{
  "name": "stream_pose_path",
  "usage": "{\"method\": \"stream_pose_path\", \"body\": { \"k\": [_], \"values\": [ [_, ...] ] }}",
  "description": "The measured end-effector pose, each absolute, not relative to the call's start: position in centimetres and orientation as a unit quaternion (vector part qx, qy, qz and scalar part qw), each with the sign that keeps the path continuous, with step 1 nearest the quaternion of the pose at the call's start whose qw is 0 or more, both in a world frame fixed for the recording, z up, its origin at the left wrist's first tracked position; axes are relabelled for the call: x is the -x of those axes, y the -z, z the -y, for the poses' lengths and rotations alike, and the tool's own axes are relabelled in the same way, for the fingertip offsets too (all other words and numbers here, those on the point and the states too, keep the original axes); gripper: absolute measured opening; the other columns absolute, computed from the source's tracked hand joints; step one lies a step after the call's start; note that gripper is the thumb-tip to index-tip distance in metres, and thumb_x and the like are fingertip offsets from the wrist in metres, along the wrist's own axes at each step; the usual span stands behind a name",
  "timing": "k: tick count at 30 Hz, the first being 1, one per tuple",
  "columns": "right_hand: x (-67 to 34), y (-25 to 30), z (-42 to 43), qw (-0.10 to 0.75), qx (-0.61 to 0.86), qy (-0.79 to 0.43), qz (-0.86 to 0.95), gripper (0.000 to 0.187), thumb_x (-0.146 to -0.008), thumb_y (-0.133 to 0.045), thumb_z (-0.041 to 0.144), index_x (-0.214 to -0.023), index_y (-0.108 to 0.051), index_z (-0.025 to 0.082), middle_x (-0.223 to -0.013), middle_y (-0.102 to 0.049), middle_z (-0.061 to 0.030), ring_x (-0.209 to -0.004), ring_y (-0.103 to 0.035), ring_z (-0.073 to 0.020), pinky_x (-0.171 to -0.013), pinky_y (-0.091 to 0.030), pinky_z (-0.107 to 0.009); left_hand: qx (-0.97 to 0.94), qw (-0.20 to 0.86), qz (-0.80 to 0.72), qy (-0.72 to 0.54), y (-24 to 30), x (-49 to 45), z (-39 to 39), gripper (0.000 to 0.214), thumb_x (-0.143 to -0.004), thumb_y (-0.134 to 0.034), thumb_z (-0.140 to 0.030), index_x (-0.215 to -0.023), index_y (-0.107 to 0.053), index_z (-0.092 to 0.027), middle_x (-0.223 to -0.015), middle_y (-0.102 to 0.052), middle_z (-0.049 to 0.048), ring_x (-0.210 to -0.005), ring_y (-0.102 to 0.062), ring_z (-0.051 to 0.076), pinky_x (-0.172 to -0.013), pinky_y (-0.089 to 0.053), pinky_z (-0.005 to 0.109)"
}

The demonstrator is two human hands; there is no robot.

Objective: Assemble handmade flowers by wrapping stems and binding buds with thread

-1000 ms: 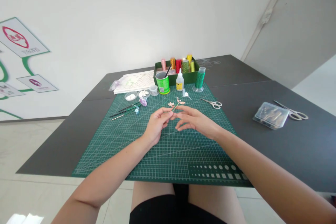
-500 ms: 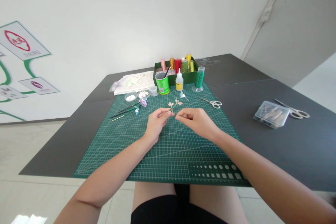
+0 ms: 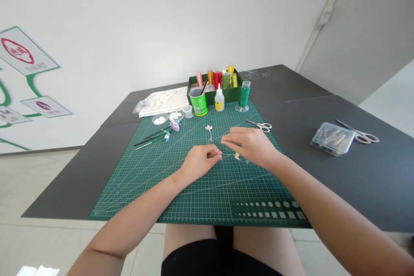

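Purple flower [image 3: 175, 126] sits well left on the mat [image 3: 136, 189], likely parked clear of my work. My left hand [image 3: 199, 161] pinches a green stem [image 3: 228, 154], roughly level, presumably for control. Pale blossom [image 3: 208, 128] just beyond those fingers; can't tell if joined. My right hand [image 3: 250, 143] is by the stem, fingertips bunched, grip unclear. Scissors [image 3: 265, 127] just past it, probably for reach.
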State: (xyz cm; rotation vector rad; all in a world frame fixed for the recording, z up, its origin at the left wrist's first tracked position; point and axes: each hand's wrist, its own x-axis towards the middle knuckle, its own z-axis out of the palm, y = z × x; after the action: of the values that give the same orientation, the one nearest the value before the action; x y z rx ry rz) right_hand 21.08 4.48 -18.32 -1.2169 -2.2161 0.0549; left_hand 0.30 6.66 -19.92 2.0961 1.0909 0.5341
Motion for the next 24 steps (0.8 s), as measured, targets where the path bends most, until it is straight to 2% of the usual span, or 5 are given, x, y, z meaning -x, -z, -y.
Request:
{"method": "stream_pose_path", "body": {
  "k": [7, 15, 18, 22, 24],
  "values": [
    [-22.1, 18.1, -5.4, 0.304, 0.506, -0.156, 0.792, 0.019, -0.090, -0.064, 0.027, -0.083, -0.080, 0.019, -0.068, -0.061, -0.0009, -0.064, -0.053, -0.0131, -0.060, -0.033, -0.027, -0.826, 0.377, -0.372, -0.195, 19.5, -0.2, -6.2, 0.008, -0.085, -0.071, -0.023, -0.080, -0.075, -0.021, -0.076, -0.075, -0.0028, -0.067, -0.063, 0.012, -0.065, -0.044, 0.024],
    [-23.3, 18.6, -6.8, 0.318, 0.494, -0.473, 0.656, 0.028, -0.072, -0.075, 0.044, -0.074, -0.079, 0.017, -0.060, -0.058, 0.0009, -0.059, -0.042, -0.0120, -0.057, -0.032, -0.028, -0.833, 0.381, -0.312, -0.253, 19.2, -0.3, -5.3, 0.011, -0.087, -0.070, -0.027, -0.084, -0.075, -0.018, -0.076, -0.075, 0.0020, -0.060, -0.059, 0.011, -0.060, -0.043, 0.023],
    [-23.2, 19.0, -6.9, 0.318, 0.506, -0.518, 0.611, 0.029, -0.068, -0.076, 0.045, -0.073, -0.079, 0.016, -0.052, -0.050, 0.0033, -0.056, -0.037, -0.0110, -0.056, -0.028, -0.028, -0.786, 0.436, -0.306, -0.316, 19.3, -0.2, -5.1, 0.015, -0.088, -0.070, -0.031, -0.089, -0.073, -0.016, -0.082, -0.078, 0.0059, -0.065, -0.067, 0.014, -0.061, -0.046, 0.024],
    [-22.8, 19.3, -6.8, 0.330, 0.498, -0.551, 0.582, 0.031, -0.064, -0.077, 0.046, -0.068, -0.073, 0.016, -0.056, -0.053, 0.0021, -0.057, -0.039, -0.0112, -0.057, -0.029, -0.028, -0.717, 0.486, -0.324, -0.380, 19.2, -0.2, -5.4, 0.025, -0.088, -0.070, -0.035, -0.104, -0.072, -0.017, -0.085, -0.080, 0.0076, -0.066, -0.070, 0.016, -0.060, -0.047, 0.025],
    [-22.6, 19.4, -6.8, 0.337, 0.495, -0.538, 0.593, 0.032, -0.066, -0.075, 0.047, -0.062, -0.069, 0.016, -0.052, -0.048, 0.0035, -0.057, -0.039, -0.0114, -0.059, -0.031, -0.028, -0.689, 0.501, -0.332, -0.404, 19.2, -0.2, -5.8, 0.026, -0.086, -0.072, -0.036, -0.104, -0.074, -0.017, -0.085, -0.080, 0.0077, -0.070, -0.070, 0.017, -0.064, -0.048, 0.026]
  ]
}}
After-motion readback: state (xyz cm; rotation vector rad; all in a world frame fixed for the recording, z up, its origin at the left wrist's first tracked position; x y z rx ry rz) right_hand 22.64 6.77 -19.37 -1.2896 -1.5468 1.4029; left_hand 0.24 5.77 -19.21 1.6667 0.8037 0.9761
